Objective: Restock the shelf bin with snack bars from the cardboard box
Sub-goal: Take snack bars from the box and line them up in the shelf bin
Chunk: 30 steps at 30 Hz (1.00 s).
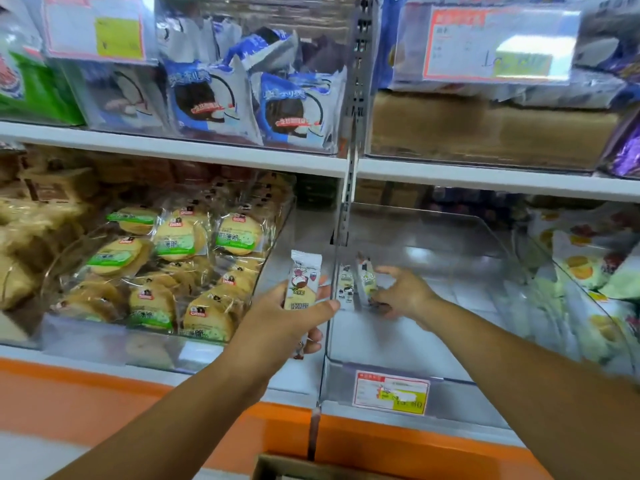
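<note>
At the bottom centre of the frame the open brown cardboard box [277,468] shows only its top edge, below the orange front strip of the shelving [104,393].

Above it, at centre frame, my left hand [280,317] grips a slim white snack bar with a coconut picture on its wrapper [303,285]. My thumb lies across the bar's lower part and my fingers curl behind it, so it stands upright just outside the left wall of the clear plastic shelf bin [467,396]. A red-edged white price label with a yellow patch [391,393] is stuck on the bin's front wall, lower right of centre.

My right hand [403,292] reaches inside that bin, right of centre. Thumb above and fingers below pinch a second white snack bar [367,278], tilted slightly, low in the bin's front left corner. Just left of it, a third bar-like shape [345,285] stands against the bin's wall, too blurred to tell whether it is a reflection.

To the left, a clear bin holds round yellow biscuits in green-banded clear wrappers [173,271]. At the right edge lie pale packets printed with fruit [588,265]. On the upper shelf, top centre, are blue-and-white packets showing dark round cakes [221,98].
</note>
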{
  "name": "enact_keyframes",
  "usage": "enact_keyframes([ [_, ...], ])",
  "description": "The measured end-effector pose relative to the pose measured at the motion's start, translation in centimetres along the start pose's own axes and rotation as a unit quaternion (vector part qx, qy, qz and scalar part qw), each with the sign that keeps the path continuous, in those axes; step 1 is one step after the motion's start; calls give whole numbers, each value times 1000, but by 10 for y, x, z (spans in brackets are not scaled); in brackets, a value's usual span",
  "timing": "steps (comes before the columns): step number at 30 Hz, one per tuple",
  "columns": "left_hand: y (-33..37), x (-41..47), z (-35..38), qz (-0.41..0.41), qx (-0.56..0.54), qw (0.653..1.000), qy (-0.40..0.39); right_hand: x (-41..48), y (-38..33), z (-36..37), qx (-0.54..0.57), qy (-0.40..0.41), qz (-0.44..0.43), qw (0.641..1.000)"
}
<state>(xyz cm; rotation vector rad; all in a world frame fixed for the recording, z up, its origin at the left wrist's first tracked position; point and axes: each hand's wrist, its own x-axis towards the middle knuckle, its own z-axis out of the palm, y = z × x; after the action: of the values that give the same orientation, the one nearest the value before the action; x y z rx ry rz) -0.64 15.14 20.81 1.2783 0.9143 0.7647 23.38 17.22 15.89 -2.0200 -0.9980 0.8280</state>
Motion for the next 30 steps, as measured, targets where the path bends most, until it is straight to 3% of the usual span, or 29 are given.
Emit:
enact_keyframes([
  [3, -2, 1, -1, -11, 1, 1000, -5, 4, 6, 2, -74, 5, -34, 997],
  [10, 0, 0, 0, -12, 2, 1000, 1, 4, 14, 9, -100, -63, -102, 988],
  [14, 0, -2, 0, -10, 10, 1000, 2, 5, 10, 15, -256, -39, -136, 956],
  [20, 5, -12, -1, 2, 78, 997, 10, 7, 10, 16, -301, -39, -143, 942],
  [24, 12, -17, -13, 25, 108, 993, -36, -19, -6, 0, -198, -35, -131, 971],
  [26, 12, -11, -21, 26, 47, 998, -20, -45, -17, -12, -136, -8, -157, 978],
  [30, 24, -29, -12, 69, 182, 981, 3, -114, -25, -28, -18, 38, -241, 970],
])
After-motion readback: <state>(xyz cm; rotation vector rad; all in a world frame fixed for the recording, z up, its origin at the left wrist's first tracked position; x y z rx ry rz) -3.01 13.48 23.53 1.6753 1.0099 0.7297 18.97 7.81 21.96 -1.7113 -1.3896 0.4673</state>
